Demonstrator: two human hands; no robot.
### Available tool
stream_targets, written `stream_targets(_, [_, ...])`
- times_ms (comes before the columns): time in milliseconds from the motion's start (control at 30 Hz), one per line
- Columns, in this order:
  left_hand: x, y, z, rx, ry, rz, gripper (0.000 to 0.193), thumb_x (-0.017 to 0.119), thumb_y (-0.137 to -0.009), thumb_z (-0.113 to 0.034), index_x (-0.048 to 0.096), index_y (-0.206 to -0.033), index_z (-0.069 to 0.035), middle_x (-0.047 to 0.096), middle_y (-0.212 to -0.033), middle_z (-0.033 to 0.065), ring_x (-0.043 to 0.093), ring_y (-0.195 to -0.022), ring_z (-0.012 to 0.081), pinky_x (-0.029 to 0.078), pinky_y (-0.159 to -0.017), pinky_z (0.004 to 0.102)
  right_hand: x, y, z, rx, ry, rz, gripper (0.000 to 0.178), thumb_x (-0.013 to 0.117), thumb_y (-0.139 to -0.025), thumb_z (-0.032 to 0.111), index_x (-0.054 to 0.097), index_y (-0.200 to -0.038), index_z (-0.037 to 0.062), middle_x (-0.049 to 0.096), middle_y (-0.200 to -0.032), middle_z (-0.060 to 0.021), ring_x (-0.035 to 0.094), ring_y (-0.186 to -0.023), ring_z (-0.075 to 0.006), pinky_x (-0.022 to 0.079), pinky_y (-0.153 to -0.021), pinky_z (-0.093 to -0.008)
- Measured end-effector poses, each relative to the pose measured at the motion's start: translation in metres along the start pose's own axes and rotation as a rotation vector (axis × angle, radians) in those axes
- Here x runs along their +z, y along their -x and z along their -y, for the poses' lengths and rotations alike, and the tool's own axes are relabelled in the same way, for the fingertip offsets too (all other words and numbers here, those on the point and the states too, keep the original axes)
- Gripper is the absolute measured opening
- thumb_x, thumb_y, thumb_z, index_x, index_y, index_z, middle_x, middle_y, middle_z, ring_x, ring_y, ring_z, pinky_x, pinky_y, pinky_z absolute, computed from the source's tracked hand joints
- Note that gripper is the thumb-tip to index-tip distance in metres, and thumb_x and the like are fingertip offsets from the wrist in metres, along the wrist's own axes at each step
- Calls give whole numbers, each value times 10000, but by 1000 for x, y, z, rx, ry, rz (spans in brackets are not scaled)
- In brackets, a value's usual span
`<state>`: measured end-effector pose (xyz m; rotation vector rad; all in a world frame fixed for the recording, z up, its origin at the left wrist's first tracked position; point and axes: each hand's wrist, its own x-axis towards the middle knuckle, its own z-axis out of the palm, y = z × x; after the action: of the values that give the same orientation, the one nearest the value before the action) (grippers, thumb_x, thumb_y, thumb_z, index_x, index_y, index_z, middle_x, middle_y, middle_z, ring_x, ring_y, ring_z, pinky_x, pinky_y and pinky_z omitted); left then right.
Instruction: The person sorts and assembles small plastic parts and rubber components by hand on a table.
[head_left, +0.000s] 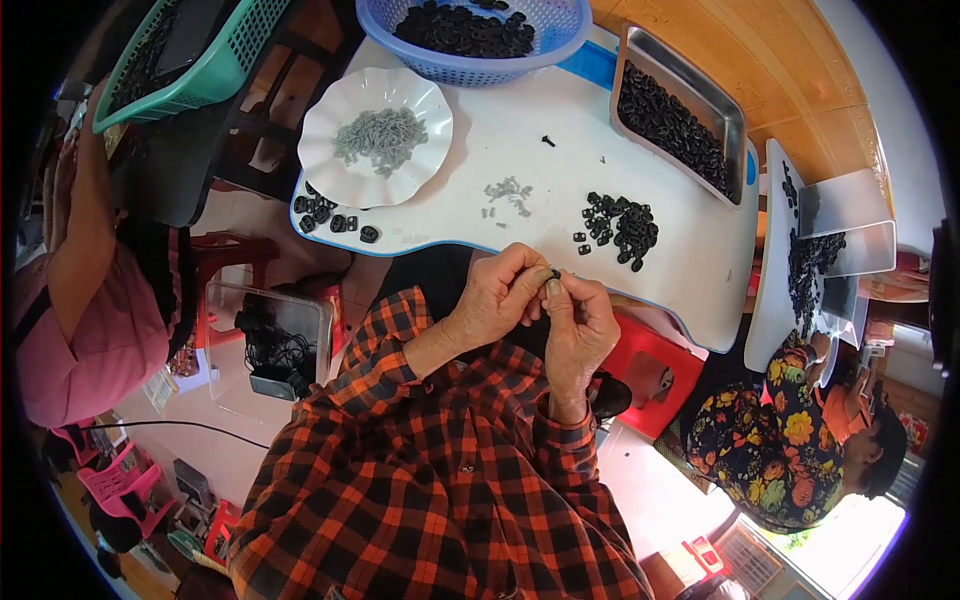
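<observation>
My left hand [494,297] and my right hand [580,334] meet at the near edge of the white table [440,215]. Between their fingertips they pinch a small black part [555,274], mostly covered by the thumbs. Beyond my hands lies a small scatter of clear little pieces [510,192]. A heap of small black plastic parts [622,228] is to the right of it. At the left, a white scalloped plate [318,135] bears a pile of clear-grey pieces [382,138]. Several larger black parts [368,234] lie below the plate.
A blue-purple colander [470,70] of black parts stands at the far edge, and a metal tray [622,115] of black parts at the far right. A green basket [225,75] is at upper left. One person [95,320] is on the left, another [780,440] on the right.
</observation>
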<state>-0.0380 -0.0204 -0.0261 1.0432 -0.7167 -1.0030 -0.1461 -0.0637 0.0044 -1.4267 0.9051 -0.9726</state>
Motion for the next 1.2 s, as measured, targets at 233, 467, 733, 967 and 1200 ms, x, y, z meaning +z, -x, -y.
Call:
stream_targets(233, [-1, -1, 0, -19, -53, 13, 133, 488, -961, -91, 540, -932, 28, 600, -689, 33, 555, -529, 48, 456, -448, 183, -4, -5, 13, 144, 40, -22, 152, 615, -877, 13, 619, -1021, -34, 644, -858, -50, 561, -713, -68, 465, -649, -192])
stream_targets(467, [4, -1, -2, -51, -36, 34, 152, 484, -965, -99, 558, -952, 34, 601, -706, 36, 560, -525, 55, 462, -455, 185, -19, -7, 5, 144, 80, 74, 135, 616, -880, 33, 602, -1000, -29, 640, -860, -41, 566, -767, -66, 468, -682, -206])
stream_targets(733, [18, -19, 8, 68, -410, 74, 93, 577, -901, -96, 590, -908, -4, 587, -723, 80, 579, -555, 165, 476, -487, 273, -54, -4, -2, 175, 45, -106, 93, 619, -876, 43, 597, -955, 0, 625, -820, -20, 550, -701, -55, 455, -637, -191])
stream_targets(967, [56, -49, 26, 414, -861, 131, 101, 665, -790, -86, 592, -852, -55, 537, -783, 108, 587, -651, 291, 486, -548, 362, -78, 3, 2, 205, 44, -265, 87, 615, -882, 48, 599, -959, 11, 624, -803, -15, 538, -653, -46, 436, -583, -175])
stream_targets(1200, [83, -78, 39, 482, -1104, 177, 177, 697, -736, -126, 568, -792, -19, 512, -828, 129, 600, -760, 287, 501, -587, 383, -83, 4, 8, 174, 39, -284, 112, 620, -885, 75, 621, -974, 8, 651, -799, -50, 560, -624, -65, 454, -560, -182])
